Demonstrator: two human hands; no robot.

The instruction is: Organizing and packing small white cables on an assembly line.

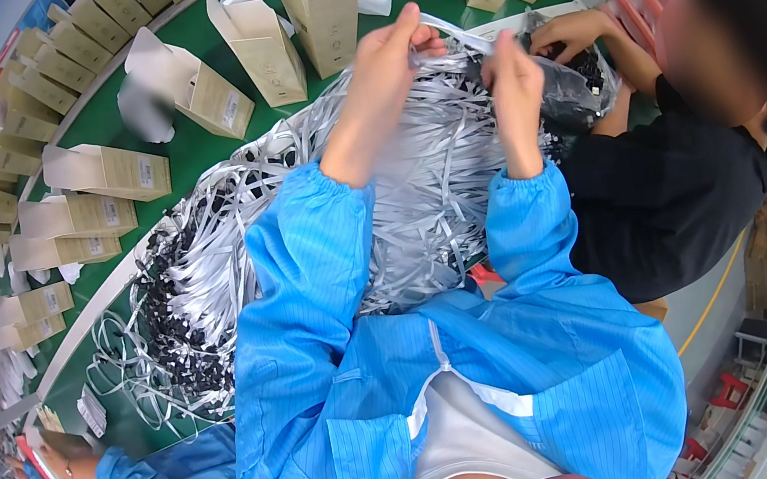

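Two hands are pulling a white strap up from a heap on a green table

The left hand (395, 53) and right hand (514, 75) are pinching a white strap (461, 34) above the strap pile (296, 203); open tan boxes (265, 46) are standing behind, and a neighbour's hand (577, 32) is reaching into a black bag (573, 96) beside them

Probably a factory packing line: a green belt (198, 42) carrying open cartons (265, 46), workers in blue smocks (351, 346).
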